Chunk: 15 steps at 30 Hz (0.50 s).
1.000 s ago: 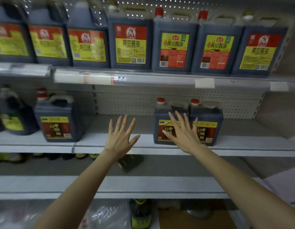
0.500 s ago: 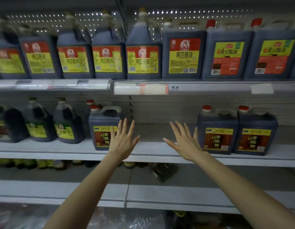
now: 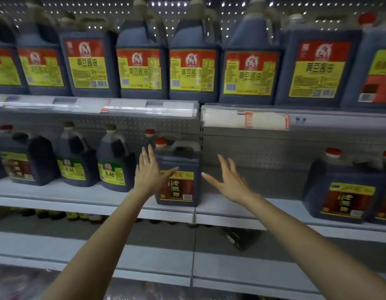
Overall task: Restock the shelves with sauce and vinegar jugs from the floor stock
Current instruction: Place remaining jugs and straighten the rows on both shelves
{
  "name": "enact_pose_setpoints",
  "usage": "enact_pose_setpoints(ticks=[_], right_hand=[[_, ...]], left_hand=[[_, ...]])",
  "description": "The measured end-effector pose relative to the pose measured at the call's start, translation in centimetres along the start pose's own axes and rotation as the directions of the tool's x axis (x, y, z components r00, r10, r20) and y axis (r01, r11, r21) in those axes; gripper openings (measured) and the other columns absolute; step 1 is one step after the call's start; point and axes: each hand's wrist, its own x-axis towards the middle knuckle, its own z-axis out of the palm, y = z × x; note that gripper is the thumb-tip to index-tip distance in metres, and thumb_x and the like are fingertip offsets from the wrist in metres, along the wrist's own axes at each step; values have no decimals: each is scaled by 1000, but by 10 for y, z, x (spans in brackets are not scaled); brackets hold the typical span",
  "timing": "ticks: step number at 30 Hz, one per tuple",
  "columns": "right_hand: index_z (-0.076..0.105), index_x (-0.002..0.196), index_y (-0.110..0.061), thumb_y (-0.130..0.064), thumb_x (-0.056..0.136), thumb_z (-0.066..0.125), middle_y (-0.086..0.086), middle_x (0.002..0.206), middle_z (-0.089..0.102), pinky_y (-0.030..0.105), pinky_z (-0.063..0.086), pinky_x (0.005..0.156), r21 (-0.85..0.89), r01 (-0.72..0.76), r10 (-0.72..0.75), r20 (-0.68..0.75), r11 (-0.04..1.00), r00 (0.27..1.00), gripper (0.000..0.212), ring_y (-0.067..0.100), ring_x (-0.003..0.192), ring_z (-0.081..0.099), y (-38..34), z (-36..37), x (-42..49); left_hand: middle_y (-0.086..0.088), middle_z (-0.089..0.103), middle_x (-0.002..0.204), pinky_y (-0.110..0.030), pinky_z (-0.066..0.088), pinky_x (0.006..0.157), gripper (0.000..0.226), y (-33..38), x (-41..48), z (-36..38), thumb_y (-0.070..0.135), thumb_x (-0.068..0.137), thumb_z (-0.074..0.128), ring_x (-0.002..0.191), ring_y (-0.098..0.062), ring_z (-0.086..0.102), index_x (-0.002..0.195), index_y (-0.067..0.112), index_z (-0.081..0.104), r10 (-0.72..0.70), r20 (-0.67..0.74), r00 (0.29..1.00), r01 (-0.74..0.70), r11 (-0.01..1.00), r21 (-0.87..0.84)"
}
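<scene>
I take the brown-labelled vinegar jug on the middle shelf as my marker. My left hand is up in front of that jug's left edge, fingers straight and spread, thumb across its upper label. I cannot tell whether it is touching the plastic or just short of it. My right hand is just right of the jug, also flat and open, over the bare stretch of shelf. Neither hand holds anything. Farther right of the jug, past that gap, stands another brown-labelled jug, and to its left are two green-labelled ones. Above it is a full row of soy sauce jugs. No floor stock shows here. I judge this to be a facing-up step, bracketing the jug to square it before filling the gap beside it. The next move calls for both palms to close on the jug's sides and a low, even push, since a full jug is heavy and the handle sits high. Compared with half a second ago, the view has swung left and closer. The jug was then left of my left hand and now sits between my hands, and both hands are as open as they were.
</scene>
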Motion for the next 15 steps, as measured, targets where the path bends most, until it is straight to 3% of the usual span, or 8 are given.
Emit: enact_pose_setpoints(ticks=[4,7,10,13,15], right_hand=[[-6,152,-28,-71,80,49,9,160,-9,60,20,113,182,-76,72,28,980,997,100,36,144,15,-15,18,27],[-6,152,-22,-63,81,57,13,160,-5,51,21,113,257,-100,94,36,961,995,104,32,146,9,-21,27,46],[-1,152,-19,-59,76,67,11,159,13,45,26,112,337,-58,38,65,940,997,110,29,145,15,-22,34,67],[7,152,-21,-51,72,76,5,148,38,37,40,104,422,-44,13,76,906,997,110,26,137,37,-25,40,86],[2,152,-22,-45,75,76,5,148,38,34,41,101,447,-61,36,65,892,997,110,25,134,39,-27,43,97]], left_hand=[[-13,-3,160,-53,24,114,118,-20,30,-4,65,74,60,146,-32,10,150,13,-13,-50,132,990,84,961,-265],[-11,32,152,-53,42,103,112,-25,48,-8,60,69,71,135,-32,38,150,20,6,-13,225,974,119,876,-467],[-10,50,137,-42,46,100,82,-24,60,0,33,78,75,124,-29,50,142,10,29,5,266,964,118,888,-444],[-11,55,132,-41,48,99,74,-29,69,8,28,77,76,119,-27,54,138,11,37,-3,286,958,131,893,-430],[-9,57,128,-43,49,98,71,-34,73,9,29,76,77,117,-26,56,134,13,41,12,300,954,127,890,-439]])
